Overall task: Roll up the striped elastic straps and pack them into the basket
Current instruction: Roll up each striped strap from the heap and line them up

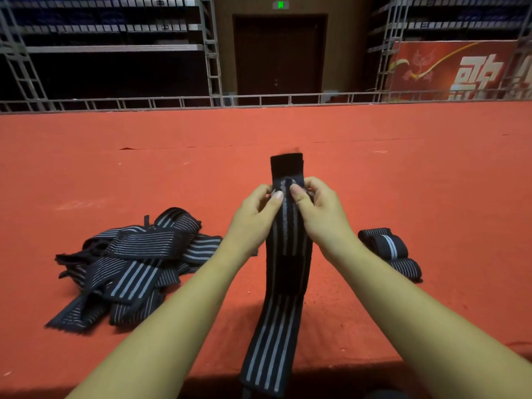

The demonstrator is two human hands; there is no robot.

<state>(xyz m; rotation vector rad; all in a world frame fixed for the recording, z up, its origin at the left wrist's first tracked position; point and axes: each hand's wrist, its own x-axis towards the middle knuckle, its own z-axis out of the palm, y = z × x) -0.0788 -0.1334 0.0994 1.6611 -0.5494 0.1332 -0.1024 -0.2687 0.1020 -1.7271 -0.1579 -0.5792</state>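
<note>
The red surface (pixel 403 174) is strewn with striped elastic.
A loose pile (pixel 129 263) is heaped at left, a long strap (pixel 283 312) is raised at centre, rolled straps (pixel 388 244) are laid at right; the long strap's top is pinched between left hand (pixel 253 217) and right hand (pixel 319 211).

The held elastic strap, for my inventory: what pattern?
Dark navy elastic strap, pale grey lengthwise stripes; head view.

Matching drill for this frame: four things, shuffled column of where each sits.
1 long dark striped elastic strap
2 heap of dark striped straps
3 small bundle of dark striped straps
4 green lit sign

A above dark door
B on red carpet, right side
C pinched by left hand and right hand
D on red carpet, left side

Pairs: 1-C, 2-D, 3-B, 4-A
</note>
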